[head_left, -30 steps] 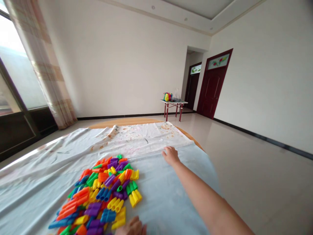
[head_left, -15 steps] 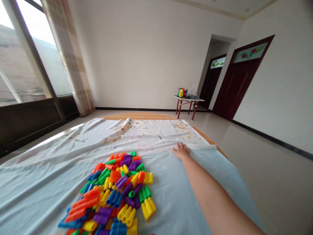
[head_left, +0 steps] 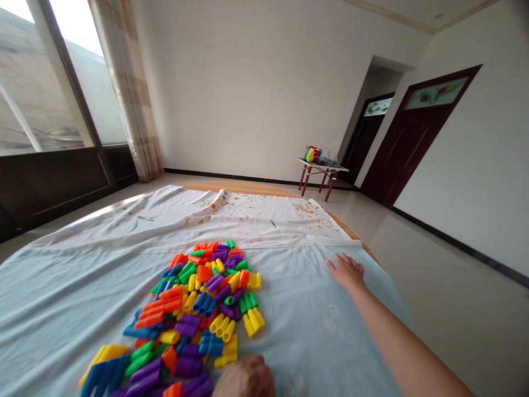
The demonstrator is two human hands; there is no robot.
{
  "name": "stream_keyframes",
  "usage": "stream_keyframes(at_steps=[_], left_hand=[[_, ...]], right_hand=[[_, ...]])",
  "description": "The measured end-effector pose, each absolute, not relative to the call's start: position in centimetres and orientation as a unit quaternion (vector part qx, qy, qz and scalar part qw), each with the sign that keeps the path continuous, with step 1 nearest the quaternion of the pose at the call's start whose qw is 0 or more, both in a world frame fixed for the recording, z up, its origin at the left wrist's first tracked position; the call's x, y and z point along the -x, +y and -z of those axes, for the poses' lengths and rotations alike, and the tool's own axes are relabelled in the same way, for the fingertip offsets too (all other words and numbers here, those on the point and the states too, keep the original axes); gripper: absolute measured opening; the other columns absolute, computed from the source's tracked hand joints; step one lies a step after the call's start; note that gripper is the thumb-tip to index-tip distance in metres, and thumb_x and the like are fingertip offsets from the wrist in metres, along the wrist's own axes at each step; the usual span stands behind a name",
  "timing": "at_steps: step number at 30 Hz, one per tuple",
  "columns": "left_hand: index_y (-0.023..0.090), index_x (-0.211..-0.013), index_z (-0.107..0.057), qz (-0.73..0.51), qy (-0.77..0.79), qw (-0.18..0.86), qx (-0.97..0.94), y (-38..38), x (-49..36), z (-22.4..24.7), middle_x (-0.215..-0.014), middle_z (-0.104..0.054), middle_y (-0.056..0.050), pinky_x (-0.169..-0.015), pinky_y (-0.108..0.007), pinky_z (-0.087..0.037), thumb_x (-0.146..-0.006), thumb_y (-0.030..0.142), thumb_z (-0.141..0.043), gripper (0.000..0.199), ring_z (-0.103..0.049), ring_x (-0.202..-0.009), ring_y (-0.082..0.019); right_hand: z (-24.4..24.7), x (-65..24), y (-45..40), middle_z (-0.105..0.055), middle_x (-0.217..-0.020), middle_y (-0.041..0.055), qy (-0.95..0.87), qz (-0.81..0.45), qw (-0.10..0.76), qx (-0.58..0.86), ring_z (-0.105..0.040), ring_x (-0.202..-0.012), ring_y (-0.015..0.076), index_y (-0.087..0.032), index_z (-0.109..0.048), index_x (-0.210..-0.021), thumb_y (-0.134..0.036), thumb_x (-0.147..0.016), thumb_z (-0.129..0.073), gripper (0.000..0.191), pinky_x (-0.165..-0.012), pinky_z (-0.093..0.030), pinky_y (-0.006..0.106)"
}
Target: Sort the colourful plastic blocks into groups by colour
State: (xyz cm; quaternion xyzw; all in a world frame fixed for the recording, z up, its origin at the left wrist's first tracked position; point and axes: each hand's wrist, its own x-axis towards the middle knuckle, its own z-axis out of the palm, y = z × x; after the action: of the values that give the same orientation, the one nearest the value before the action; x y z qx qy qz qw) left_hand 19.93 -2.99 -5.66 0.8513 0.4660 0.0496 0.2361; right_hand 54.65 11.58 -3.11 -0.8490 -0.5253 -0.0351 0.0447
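A heap of plastic tube-shaped building blocks (head_left: 206,303) in orange, yellow, green, blue and purple is spread over the tablecloth in front of me. Just right of the heap's near end, my left hand (head_left: 247,377) is curled into a fist at the bottom edge, cut off by the frame. Its inner side is hidden, so I cannot see whether a block is in it. Farther right, my right hand (head_left: 347,271) rests palm down on the light blue cloth (head_left: 297,309), fingers apart and holding nothing. It is well apart from the blocks.
The cloth's far part (head_left: 248,218) is white with a leaf pattern and several creases. Bare wood of the table (head_left: 248,188) shows at its far edge. Beyond it, a small folding table (head_left: 322,165) carries a colourful bag and a clear plastic bag. Windows are on the left.
My right hand has slid right and nearer to me, off the white cloth. My left fist has come into view at the bottom. The camera view has shifted, showing more of the heap's near end.
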Motion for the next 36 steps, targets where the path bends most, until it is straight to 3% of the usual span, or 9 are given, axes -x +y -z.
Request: stream_keyframes(at_steps=[5, 8, 12, 14, 16, 20, 26, 33, 36], left_hand=[[0.015, -0.055, -0.045, -0.105, 0.449, 0.229, -0.857, -3.6, -19.9, 4.3, -0.060, -0.047, 0.000, -0.050, -0.025, -0.013, -0.066, 0.008, -0.046, 0.013, -0.029, -0.051, -0.007], [0.015, -0.056, -0.047, -0.134, 0.442, 0.227, -0.857, -4.0, -19.7, 2.9, -0.062, -0.051, 0.000, -0.051, -0.026, -0.014, -0.068, 0.008, -0.043, 0.014, -0.033, -0.053, -0.007], [0.015, -0.057, -0.050, -0.167, 0.425, 0.212, -0.864, -4.4, -19.7, 1.7, -0.061, -0.053, 0.000, -0.052, -0.027, -0.015, -0.071, 0.009, -0.042, 0.017, -0.032, -0.052, -0.007], [0.015, -0.057, -0.052, -0.182, 0.414, 0.197, -0.870, -4.7, -19.7, 1.4, -0.060, -0.053, -0.001, -0.052, -0.028, -0.015, -0.072, 0.010, -0.043, 0.018, -0.032, -0.051, -0.008], [0.016, -0.058, -0.054, -0.195, 0.406, 0.176, -0.876, -5.0, -19.8, 1.3, -0.060, -0.053, -0.001, -0.051, -0.029, -0.014, -0.073, 0.011, -0.043, 0.019, -0.033, -0.050, -0.008], [0.017, -0.062, -0.055, -0.207, 0.399, 0.153, -0.880, -5.9, -20.4, 0.8, -0.063, -0.056, -0.002, -0.053, -0.031, -0.014, -0.077, 0.015, -0.043, 0.019, -0.038, -0.053, -0.009], [0.017, -0.055, -0.047, -0.265, 0.459, 0.152, -0.834, -7.9, -20.7, -3.3, -0.061, -0.052, -0.003, -0.054, -0.030, -0.020, -0.080, 0.023, -0.042, 0.026, -0.043, -0.056, -0.010], [0.019, -0.048, -0.024, -0.413, 0.587, 0.192, -0.670, -7.7, -13.7, -6.5, -0.049, -0.032, 0.002, -0.049, -0.025, -0.024, -0.079, 0.050, -0.043, 0.048, -0.030, -0.047, -0.008], [0.019, -0.047, -0.028, -0.482, 0.638, 0.189, -0.569, -7.0, -9.2, -5.5, -0.046, -0.026, 0.003, -0.046, -0.025, -0.023, -0.077, 0.054, -0.043, 0.048, -0.025, -0.046, -0.009]], right_hand=[[3.7, -56.0, 9.1, -0.036, -0.144, 0.0109, -0.518, 0.007, 0.037, 0.855, -0.031, -0.134, 0.0270, -0.022, -0.041, -0.137, -0.048, -0.090, -0.031, 0.054, -0.106, -0.025, 0.048], [2.1, -53.2, 8.5, -0.045, -0.137, 0.0148, -0.550, 0.027, 0.163, 0.819, -0.040, -0.127, 0.0270, -0.017, -0.053, -0.125, -0.039, -0.087, -0.039, 0.046, -0.103, -0.031, 0.044], [0.0, -45.1, 5.7, -0.066, -0.094, 0.0120, -0.595, -0.129, 0.419, 0.673, -0.062, -0.077, 0.0199, -0.015, -0.063, -0.099, -0.044, -0.085, -0.039, 0.040, -0.073, -0.049, 0.031], [-0.1, -40.7, 3.8, -0.064, -0.071, 0.0049, -0.585, -0.257, 0.461, 0.616, -0.054, -0.052, 0.0151, -0.017, -0.062, -0.087, -0.052, -0.084, -0.041, 0.041, -0.051, -0.044, 0.026], [0.5, -37.0, 2.2, -0.058, -0.061, 0.0005, -0.578, -0.299, 0.490, 0.580, -0.048, -0.047, 0.0128, -0.018, -0.058, -0.081, -0.054, -0.082, -0.045, 0.038, -0.046, -0.038, 0.024], [2.2, -33.7, 0.7, -0.047, -0.057, -0.0037, -0.631, -0.188, 0.480, 0.579, -0.044, -0.052, 0.0114, -0.021, -0.045, -0.067, -0.041, -0.078, -0.053, 0.024, -0.052, -0.035, 0.022], [3.4, -33.8, 0.6, -0.037, -0.055, -0.0028, -0.705, -0.067, 0.397, 0.584, -0.036, -0.052, 0.0103, -0.021, -0.025, -0.052, -0.030, -0.081, -0.043, 0.036, -0.054, -0.028, 0.023], [3.5, -33.7, 0.6, -0.039, -0.047, -0.0019, -0.711, -0.101, 0.397, 0.572, -0.033, -0.048, 0.0104, -0.020, -0.035, -0.049, -0.043, -0.089, -0.037, 0.046, -0.051, -0.022, 0.025], [3.3, -33.9, 0.9, -0.039, -0.045, -0.0020, -0.704, -0.114, 0.418, 0.563, -0.032, -0.046, 0.0100, -0.020, -0.038, -0.049, -0.045, -0.090, -0.035, 0.049, -0.049, -0.021, 0.025]])
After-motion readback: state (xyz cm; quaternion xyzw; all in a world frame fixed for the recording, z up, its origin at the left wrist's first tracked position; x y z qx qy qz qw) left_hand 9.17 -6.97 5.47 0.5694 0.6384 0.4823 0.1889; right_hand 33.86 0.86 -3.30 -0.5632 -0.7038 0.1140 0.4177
